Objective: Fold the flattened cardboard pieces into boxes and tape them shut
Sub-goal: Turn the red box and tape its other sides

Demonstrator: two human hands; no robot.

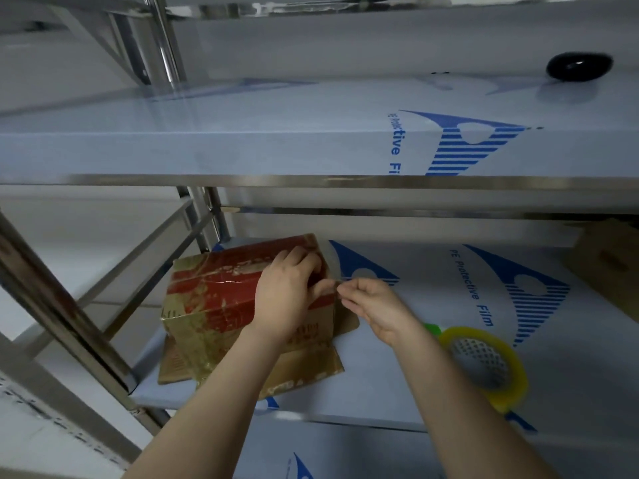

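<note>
Now the left hand [287, 292] grips the box [214, 299] by its edge; the right hand [375, 305] pinches the tape strip [333, 264].

I observe a steel rack [62, 305] with polished uprights [166, 46] filling the view. The upper shelf [242, 150] and the lower shelf [432, 368] are both covered in pale blue film with a blue striped logo [477, 146] and the words "PE Protective Film". A black rounded object [579, 66] sits far right on the upper shelf. A pale tiled surface [114, 307] shows through the frame on the left. Lighting is even and dim.
</note>
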